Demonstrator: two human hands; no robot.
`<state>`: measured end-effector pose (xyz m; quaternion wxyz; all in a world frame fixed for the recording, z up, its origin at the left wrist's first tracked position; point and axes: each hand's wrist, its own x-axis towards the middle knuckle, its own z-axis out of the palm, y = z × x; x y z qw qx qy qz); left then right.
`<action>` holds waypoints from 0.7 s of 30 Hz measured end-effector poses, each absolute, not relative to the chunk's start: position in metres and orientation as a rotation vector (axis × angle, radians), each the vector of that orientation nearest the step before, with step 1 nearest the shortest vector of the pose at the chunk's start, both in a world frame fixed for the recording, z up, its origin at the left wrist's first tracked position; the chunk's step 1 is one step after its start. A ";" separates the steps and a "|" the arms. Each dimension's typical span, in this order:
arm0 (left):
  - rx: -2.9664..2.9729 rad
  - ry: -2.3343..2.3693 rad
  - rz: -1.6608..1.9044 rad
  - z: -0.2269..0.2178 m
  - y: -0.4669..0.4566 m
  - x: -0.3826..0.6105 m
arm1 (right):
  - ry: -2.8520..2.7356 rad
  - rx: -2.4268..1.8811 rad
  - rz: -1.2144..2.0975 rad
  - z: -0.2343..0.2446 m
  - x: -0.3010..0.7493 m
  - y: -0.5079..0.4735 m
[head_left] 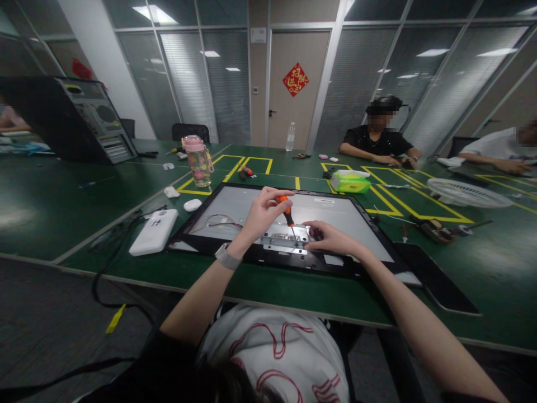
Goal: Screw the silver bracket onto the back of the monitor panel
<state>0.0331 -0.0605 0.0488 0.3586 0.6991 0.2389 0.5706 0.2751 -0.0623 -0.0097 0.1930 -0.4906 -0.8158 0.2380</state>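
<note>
A flat display panel (348,215) with a black frame and a pale grey back lies on the green table in front of me. My left hand (268,208) is closed around the handle of an orange and black screwdriver (287,208). The screwdriver stands nearly upright, its shaft pointing down at a metal bracket (282,242) along the panel's near side. My right hand (327,237) rests at the bracket's right end, fingers curved around a dark part that I cannot make out. Thin wires (216,219) run across the panel left of the bracket.
Left of the panel lie a white power bank (154,230) with a cable and a white oval case (192,205). Beyond stand a pink-lidded bottle (197,162) and a computer case (84,120). Right are a tissue pack (350,181) and a black slab (436,274). Two people sit across.
</note>
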 end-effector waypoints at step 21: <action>1.762 0.502 1.386 0.046 -0.061 0.031 | -2.298 -1.379 0.649 -0.009 0.274 -0.063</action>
